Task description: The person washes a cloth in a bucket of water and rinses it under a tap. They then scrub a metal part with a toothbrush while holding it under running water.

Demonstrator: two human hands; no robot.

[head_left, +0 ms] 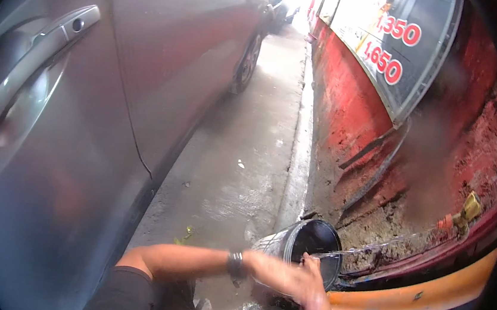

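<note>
A dark bucket with a pale, scuffed outside sits low at right of centre. A thin water stream arcs into it from a brass tap with an orange fitting. My left hand, below a dark wristband, reaches across the bucket and overlaps my right hand, which comes up from the lower edge into the stream. Both are at the bucket's mouth; motion blur and overlap hide whether their fingers grip anything.
A grey car lines the left side. A wet concrete path runs ahead beside a red wall with a signboard and dangling dark strips. A thick orange pipe-like bar crosses the lower right.
</note>
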